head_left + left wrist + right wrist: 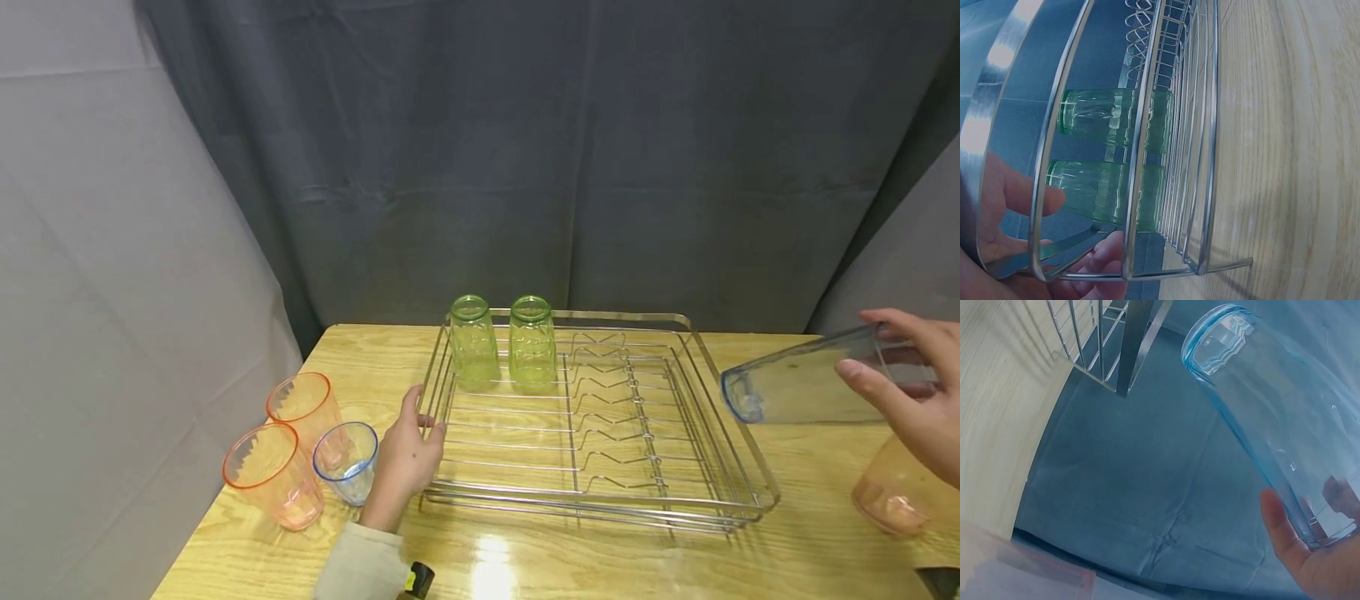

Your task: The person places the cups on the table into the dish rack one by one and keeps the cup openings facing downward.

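My left hand (408, 454) grips the left side of a wire dish rack (573, 492), thumb and fingers around its rim in the left wrist view. Two green glasses (473, 350) (533, 350) stand side by side in the rack's back left part, narrower ends up. My right hand (918, 379) holds a tall blue-tinted clear glass (802, 379) in the air by one end, right of the rack. The glass (1279, 419) lies nearly sideways, its thick-looking end pointing left toward the rack.
Two orange glasses (272, 479) (303, 408) and a blue-rimmed glass (348, 467) stand on the wooden table (525, 558) left of my left hand. Another orange glass (896, 492) stands below my right hand, partly hidden. Grey curtains (480, 167) hang behind the table.
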A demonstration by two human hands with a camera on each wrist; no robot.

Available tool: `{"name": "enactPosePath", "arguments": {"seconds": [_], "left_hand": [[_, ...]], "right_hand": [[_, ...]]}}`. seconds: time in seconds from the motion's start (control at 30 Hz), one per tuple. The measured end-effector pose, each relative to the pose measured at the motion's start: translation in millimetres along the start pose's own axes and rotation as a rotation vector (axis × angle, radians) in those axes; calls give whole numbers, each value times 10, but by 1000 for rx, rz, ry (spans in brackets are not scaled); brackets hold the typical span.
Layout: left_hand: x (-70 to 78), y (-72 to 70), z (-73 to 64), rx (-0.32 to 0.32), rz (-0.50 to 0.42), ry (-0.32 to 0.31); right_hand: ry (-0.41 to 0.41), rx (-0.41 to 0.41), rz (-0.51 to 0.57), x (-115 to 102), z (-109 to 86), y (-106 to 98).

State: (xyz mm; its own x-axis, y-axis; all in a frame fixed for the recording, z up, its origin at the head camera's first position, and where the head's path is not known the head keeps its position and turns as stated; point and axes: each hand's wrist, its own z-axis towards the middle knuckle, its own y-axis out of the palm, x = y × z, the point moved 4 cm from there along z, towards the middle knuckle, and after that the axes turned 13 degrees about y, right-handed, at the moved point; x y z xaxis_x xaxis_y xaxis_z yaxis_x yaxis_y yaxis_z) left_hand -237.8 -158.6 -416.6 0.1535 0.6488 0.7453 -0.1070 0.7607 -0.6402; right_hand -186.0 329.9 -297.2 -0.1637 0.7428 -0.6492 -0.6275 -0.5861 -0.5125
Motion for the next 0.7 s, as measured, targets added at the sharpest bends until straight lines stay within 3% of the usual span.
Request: {"name": "enactPosePath", "arguments": {"seconds": [0.43, 0.7], "left_hand": [[-8, -14, 5, 3, 2, 5], [-15, -7, 5, 5, -2, 5]], "right_hand": [[-45, -105, 143, -193, -112, 31], [-45, -180, 126, -311, -244, 100]]}}
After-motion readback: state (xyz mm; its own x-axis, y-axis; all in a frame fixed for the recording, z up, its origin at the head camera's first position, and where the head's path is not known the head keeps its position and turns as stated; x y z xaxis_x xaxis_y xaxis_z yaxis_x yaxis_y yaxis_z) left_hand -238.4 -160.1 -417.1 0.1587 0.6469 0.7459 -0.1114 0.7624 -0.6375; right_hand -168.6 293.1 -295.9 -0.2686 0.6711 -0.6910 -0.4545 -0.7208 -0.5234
